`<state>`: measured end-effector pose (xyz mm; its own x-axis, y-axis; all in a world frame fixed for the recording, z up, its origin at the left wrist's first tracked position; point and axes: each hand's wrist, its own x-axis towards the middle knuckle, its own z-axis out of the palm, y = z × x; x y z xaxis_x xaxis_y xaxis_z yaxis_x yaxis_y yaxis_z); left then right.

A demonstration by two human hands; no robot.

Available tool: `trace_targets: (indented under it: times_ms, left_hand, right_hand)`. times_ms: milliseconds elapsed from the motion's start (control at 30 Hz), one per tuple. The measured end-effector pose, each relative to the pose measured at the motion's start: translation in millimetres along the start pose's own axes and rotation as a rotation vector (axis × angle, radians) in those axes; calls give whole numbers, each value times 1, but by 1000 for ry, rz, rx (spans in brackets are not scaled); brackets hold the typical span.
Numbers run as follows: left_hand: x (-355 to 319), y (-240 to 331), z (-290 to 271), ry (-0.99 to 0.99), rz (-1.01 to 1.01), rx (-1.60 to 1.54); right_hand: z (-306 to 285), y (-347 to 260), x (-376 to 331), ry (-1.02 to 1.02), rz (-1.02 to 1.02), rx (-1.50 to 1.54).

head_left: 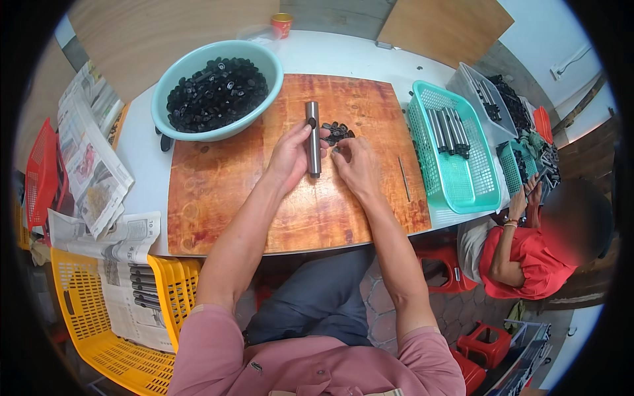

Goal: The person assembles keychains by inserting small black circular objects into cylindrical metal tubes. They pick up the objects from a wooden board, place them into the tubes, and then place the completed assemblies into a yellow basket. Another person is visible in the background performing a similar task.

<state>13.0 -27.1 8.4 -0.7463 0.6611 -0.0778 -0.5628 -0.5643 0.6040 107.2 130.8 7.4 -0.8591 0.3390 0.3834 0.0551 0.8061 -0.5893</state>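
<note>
Head view, seated worker, pink sleeves at the lower edge, both forearms reaching up onto a reddish wooden board (218, 204) that lies on a white table (142, 142). Left hand (288, 158): fingers curled together around the lower half of a grey metal tube (313, 137), thumb pressed against its side near a small black part at the tube wall; the tube stands lengthwise on the board, pointing away from the worker, its far end free. Right hand (357, 165): just beside the tube, palm down, fingertips bent and drawn together at a small heap of black caps (337, 131) lying on the board right of the tube; whether a cap is pinched between them cannot be told. A thin metal rod (403, 178) lies on the board, right of the right hand, apart from it. Lower left, beside the table: yellow basket (86, 317) lined with newspaper, holding several dark tubes. Right of the board: teal basket (456, 178) with a row of grey tubes. Far left of the board: pale green bowl (267, 63) heaped with black caps, its rim overlapping the board corner. At right, another person in a red shirt (528, 261) sits beside the table.
</note>
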Motion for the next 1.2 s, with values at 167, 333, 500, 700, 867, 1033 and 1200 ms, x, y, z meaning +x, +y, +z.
trace_targets:
  times_ms: [167, 333, 500, 700, 867, 1033, 1200]
  left_hand:
    - [1, -4, 0, -4, -17, 6]
    - [-1, -5, 3, 17, -37, -14]
    - [-3, -4, 8, 6, -46, -3]
    - [-3, -6, 7, -44, -62, 7]
    - [-4, -9, 11, -115, -89, 6]
    - [-10, -10, 19, -148, -113, 50]
    - [-12, -10, 22, -162, -113, 64]
  right_hand:
    - [0, -1, 1, -3, 55, 47]
    - [0, 1, -1, -28, 75, 66]
    - [-1, 2, -2, -34, 77, 74]
    - [-7, -5, -3, 123, 36, 148]
    - [-19, -15, 0, 272, -193, 208]
    - [-22, -25, 3, 232, -301, 187]
    - [-27, -25, 4, 226, -383, 33]
